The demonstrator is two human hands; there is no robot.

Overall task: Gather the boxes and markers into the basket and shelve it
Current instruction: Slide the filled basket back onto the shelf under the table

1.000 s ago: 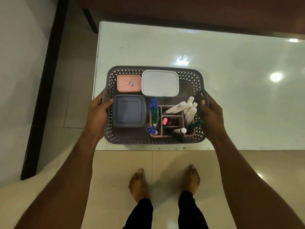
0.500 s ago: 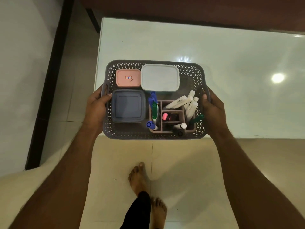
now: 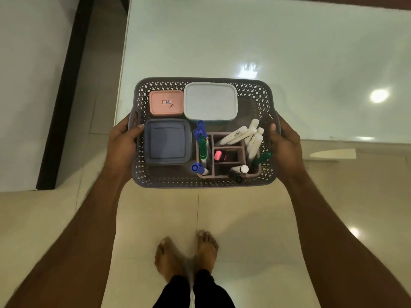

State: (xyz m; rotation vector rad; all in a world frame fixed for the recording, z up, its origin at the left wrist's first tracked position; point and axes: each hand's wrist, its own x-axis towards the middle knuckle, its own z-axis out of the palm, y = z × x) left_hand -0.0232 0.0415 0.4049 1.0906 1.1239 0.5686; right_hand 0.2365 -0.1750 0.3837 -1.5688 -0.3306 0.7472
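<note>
The basket is held level between both hands, half over the corner of the tabletop and half over the floor. The left hand is clenched on the left handle, and the right hand grasps the right one.

Inside, the pink box and white box sit along the far side, with the blue-grey box near the left hand. The markers stand loose and slanted in the divided holder.

The risk, to my eye, is a tilt. If one hand dips, the boxes could slide and the leaning markers, especially the green one poking toward the right wall, might tip out. The holder itself looks free to shift.

The bare feet are close together directly below, so a dropped box would land on them. The tabletop edge sits right under the basket's far side and could catch it on a turn. A dark frame runs along the wall at left. No shelf is in sight.
</note>
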